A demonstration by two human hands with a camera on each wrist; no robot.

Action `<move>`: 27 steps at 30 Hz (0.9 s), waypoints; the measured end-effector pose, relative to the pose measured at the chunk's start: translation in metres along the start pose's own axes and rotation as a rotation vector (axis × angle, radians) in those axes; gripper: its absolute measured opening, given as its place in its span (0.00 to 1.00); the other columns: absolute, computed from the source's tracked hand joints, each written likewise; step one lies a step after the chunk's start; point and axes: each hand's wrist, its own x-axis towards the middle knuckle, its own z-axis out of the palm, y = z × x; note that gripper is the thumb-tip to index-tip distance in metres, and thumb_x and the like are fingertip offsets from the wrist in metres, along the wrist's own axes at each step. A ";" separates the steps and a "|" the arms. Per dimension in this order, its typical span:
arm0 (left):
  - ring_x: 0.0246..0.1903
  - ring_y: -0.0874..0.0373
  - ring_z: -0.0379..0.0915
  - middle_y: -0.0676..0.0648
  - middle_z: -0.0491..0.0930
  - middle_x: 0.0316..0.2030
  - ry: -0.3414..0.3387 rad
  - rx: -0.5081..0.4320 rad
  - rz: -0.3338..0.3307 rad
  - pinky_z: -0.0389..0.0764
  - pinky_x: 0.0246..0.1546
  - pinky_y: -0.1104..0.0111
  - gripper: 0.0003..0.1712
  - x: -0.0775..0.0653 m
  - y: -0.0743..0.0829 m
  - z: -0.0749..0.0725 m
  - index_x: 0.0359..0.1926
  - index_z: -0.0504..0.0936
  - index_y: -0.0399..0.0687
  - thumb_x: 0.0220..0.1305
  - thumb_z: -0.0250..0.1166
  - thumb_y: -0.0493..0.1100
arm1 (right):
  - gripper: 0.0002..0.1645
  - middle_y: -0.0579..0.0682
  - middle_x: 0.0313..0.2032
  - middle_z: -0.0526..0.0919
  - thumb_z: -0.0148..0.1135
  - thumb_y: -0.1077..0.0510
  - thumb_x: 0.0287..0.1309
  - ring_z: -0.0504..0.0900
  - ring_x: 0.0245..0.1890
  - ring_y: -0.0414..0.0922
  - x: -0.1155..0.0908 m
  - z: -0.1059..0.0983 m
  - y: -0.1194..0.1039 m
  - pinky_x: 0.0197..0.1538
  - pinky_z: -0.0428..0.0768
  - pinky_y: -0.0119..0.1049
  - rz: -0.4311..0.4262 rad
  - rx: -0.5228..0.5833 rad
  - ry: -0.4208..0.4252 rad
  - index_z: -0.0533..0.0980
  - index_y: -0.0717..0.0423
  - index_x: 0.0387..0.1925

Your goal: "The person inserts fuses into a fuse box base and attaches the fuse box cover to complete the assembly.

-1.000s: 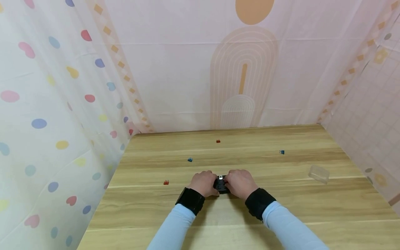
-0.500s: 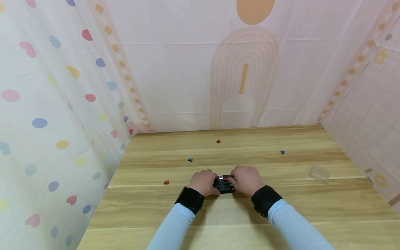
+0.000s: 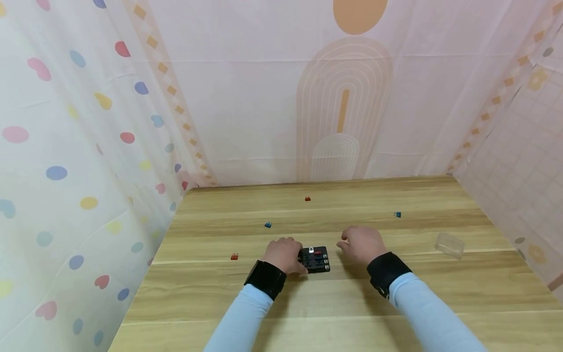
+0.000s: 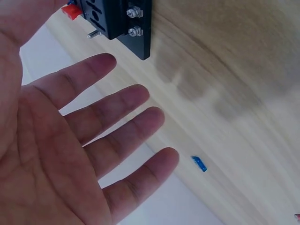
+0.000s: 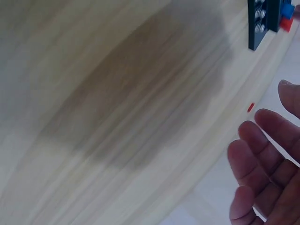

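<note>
A black fuse block (image 3: pixel 316 264) lies on the wooden table, with a red blade fuse (image 3: pixel 318 253) seated near its top. In the right wrist view, a blue fuse (image 5: pixel 287 10) sits beside the red one in the block. My left hand (image 3: pixel 283 256) is at the block's left side; its four fingers (image 4: pixel 126 136) are extended and show a gap to the block in the left wrist view. The thumb's tip is out of that view. My right hand (image 3: pixel 362 244) hovers right of the block, its fingers loosely bent, holding nothing.
Loose blade fuses lie around: a red one (image 3: pixel 234 256) at left, a blue one (image 3: pixel 268 225) behind the left hand, another red one (image 3: pixel 307 199) farther back, and a blue one (image 3: pixel 398 214) at right. A clear plastic box (image 3: pixel 449 245) stands at right. Patterned curtains (image 3: pixel 246 122) border the table.
My right hand has come off the fuse block and moved to the right, uncovering its right side. The left hand has shifted slightly left. The block stays where it was.
</note>
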 end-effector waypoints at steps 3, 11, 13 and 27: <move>0.32 0.55 0.76 0.50 0.82 0.32 0.009 0.000 -0.006 0.79 0.33 0.59 0.28 -0.003 0.000 -0.003 0.36 0.86 0.48 0.41 0.81 0.61 | 0.16 0.52 0.39 0.87 0.66 0.48 0.61 0.85 0.37 0.48 0.000 -0.003 0.008 0.37 0.82 0.44 0.035 0.011 -0.033 0.85 0.57 0.40; 0.30 0.55 0.74 0.51 0.80 0.30 0.017 -0.022 -0.020 0.78 0.33 0.59 0.26 -0.005 -0.002 -0.002 0.35 0.85 0.48 0.41 0.81 0.60 | 0.19 0.56 0.40 0.86 0.64 0.47 0.63 0.82 0.32 0.47 0.006 -0.008 0.035 0.38 0.81 0.46 0.152 0.058 -0.095 0.84 0.60 0.41; 0.30 0.55 0.75 0.51 0.80 0.30 0.012 -0.023 -0.026 0.78 0.33 0.58 0.26 -0.005 -0.003 -0.001 0.34 0.85 0.48 0.41 0.81 0.60 | 0.20 0.58 0.42 0.86 0.63 0.48 0.64 0.82 0.35 0.50 0.007 -0.009 0.043 0.40 0.81 0.48 0.169 0.073 -0.110 0.83 0.62 0.43; 0.29 0.55 0.75 0.51 0.80 0.29 0.022 -0.035 -0.043 0.78 0.32 0.58 0.26 -0.005 -0.008 0.002 0.33 0.85 0.49 0.39 0.82 0.59 | 0.19 0.49 0.21 0.77 0.61 0.50 0.66 0.70 0.21 0.45 0.012 -0.023 0.084 0.27 0.68 0.38 0.231 0.097 -0.136 0.76 0.56 0.22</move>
